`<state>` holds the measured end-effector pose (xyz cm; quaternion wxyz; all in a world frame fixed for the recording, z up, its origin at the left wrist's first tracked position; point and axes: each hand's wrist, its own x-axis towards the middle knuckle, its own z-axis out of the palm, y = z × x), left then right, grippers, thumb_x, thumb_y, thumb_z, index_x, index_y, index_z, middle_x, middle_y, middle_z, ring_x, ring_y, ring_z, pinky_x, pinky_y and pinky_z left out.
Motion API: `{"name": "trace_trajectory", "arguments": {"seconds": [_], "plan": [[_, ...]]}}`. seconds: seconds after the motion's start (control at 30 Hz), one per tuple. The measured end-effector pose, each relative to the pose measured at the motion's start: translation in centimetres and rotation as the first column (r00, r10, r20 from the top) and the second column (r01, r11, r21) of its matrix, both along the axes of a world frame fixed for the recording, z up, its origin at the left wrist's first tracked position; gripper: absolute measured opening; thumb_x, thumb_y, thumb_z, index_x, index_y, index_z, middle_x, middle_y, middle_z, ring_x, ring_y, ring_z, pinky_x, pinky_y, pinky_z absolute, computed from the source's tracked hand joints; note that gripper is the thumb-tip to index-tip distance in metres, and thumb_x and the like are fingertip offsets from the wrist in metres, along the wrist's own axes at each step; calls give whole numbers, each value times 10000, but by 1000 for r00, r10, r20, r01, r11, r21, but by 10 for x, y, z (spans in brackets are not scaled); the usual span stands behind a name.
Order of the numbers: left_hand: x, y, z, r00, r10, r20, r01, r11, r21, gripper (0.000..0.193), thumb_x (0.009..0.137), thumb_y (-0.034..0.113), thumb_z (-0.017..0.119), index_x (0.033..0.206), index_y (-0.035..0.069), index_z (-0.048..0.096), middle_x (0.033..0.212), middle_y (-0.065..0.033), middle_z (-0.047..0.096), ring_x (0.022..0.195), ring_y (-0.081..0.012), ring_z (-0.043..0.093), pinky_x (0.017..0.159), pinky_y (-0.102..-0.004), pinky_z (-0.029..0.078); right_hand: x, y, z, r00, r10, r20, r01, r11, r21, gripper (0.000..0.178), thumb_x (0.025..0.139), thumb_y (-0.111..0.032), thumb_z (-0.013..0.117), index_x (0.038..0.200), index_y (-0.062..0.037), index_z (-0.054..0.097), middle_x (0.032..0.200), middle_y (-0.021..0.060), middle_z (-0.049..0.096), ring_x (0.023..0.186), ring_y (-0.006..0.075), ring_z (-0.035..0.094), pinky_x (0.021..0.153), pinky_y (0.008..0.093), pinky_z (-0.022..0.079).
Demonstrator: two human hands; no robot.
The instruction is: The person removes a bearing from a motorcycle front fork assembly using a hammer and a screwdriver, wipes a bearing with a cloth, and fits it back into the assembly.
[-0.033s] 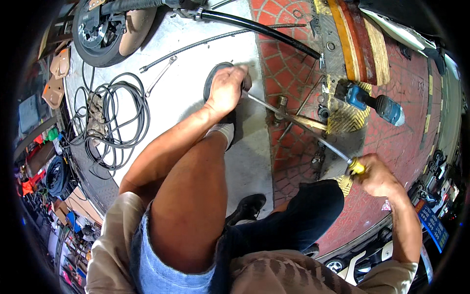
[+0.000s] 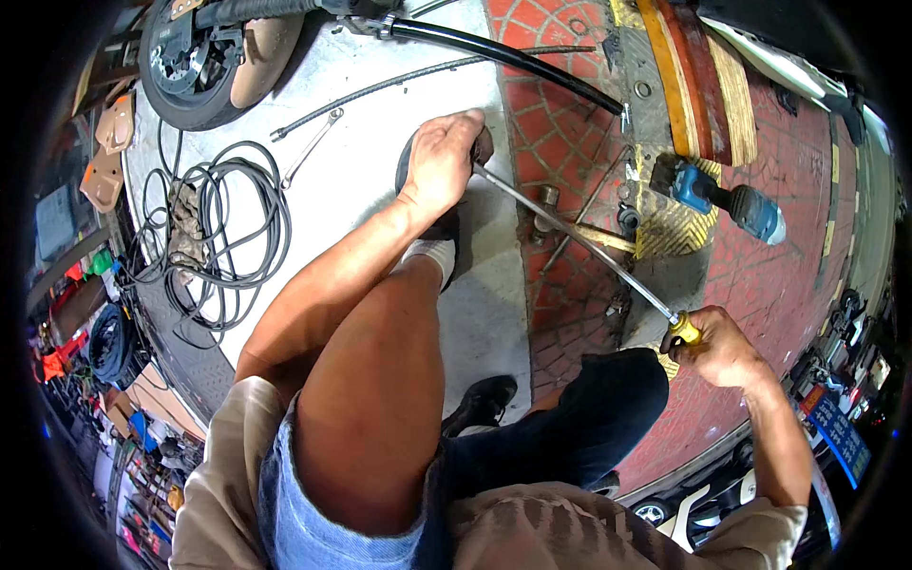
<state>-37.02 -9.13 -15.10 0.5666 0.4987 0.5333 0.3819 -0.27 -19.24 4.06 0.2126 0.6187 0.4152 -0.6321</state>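
My right hand (image 2: 724, 348) grips the yellow handle of a long screwdriver (image 2: 589, 243), whose thin metal shaft slants up and left to my left hand. Closed beside my shoe, my left hand (image 2: 440, 163) holds a small dark piece (image 2: 483, 146) at the shaft's far end. Its kind cannot be made out, and the fingers hide where the tip meets it. Below the shaft's middle, on the red paving, lies a hammer (image 2: 545, 209) with a wooden handle. The shoe (image 2: 406, 171) under my left hand is partly covered by it.
A blue cordless power tool (image 2: 733, 204) rests on the right beside wooden boards (image 2: 698, 85). Coiled black cable (image 2: 228, 228) and a spanner (image 2: 312, 149) lie on the pale floor to the left. A black tube (image 2: 503, 59) and a wheel (image 2: 195, 71) are at the far side.
My right hand and the screwdriver handle have shifted slightly left. My left hand has moved up a little, still holding the dark piece.
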Motion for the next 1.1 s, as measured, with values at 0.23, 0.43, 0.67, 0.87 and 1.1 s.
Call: {"name": "trace_trajectory", "arguments": {"seconds": [0.23, 0.43, 0.67, 0.87, 1.1], "plan": [[15, 19, 8, 919, 257, 301, -11, 776, -631, 466, 1077, 363, 459, 786, 50, 645, 624, -65, 589, 477, -132, 449, 428, -279, 293, 3, -19, -3, 965, -241, -103, 250, 963, 96, 131, 891, -81, 769, 903, 1, 668, 740, -8, 618, 706, 92, 547, 633, 302, 458], [11, 29, 14, 780, 408, 476, 70, 698, -713, 430, 1088, 428, 437, 912, 82, 621, 762, -94, 657, 492, -128, 457, 453, -267, 310, -28, -37, 10, 975, -82, 206, -40, 850, 525, 286, 920, -292, 788, 904, -47, 643, 665, 132, 591, 571, 228, 565, 571, 379, 460], [11, 42, 34, 778, 511, 365, -124, 695, -708, 436, 1097, 451, 441, 1013, 69, 633, 829, -144, 707, 519, -133, 485, 468, -277, 363, -65, -93, -28, 961, -255, 104, 123, 735, 667, 307, 899, -309, 804, 892, -37, 660, 731, 169, 657, 652, 360, 646, 620, 424, 497], [12, 56, 37, 827, 418, 375, -108, 773, -625, 419, 1107, 404, 435, 1026, 35, 616, 777, -90, 621, 548, -131, 459, 458, -267, 344, -90, -105, -50, 878, -469, -95, 386, 577, 720, 191, 919, -135, 803, 923, -22, 648, 706, -11, 547, 677, 76, 470, 614, 254, 417], [14, 39, 40, 671, 665, 329, -162, 564, -810, 410, 1099, 412, 427, 1059, 54, 624, 780, -59, 652, 587, -159, 531, 504, -307, 372, -101, -74, -63, 180, -797, -576, 903, -98, 418, 197, 1020, -219, 690, 909, -115, 566, 673, -33, 547, 519, 71, 507, 465, 218, 401]]}}
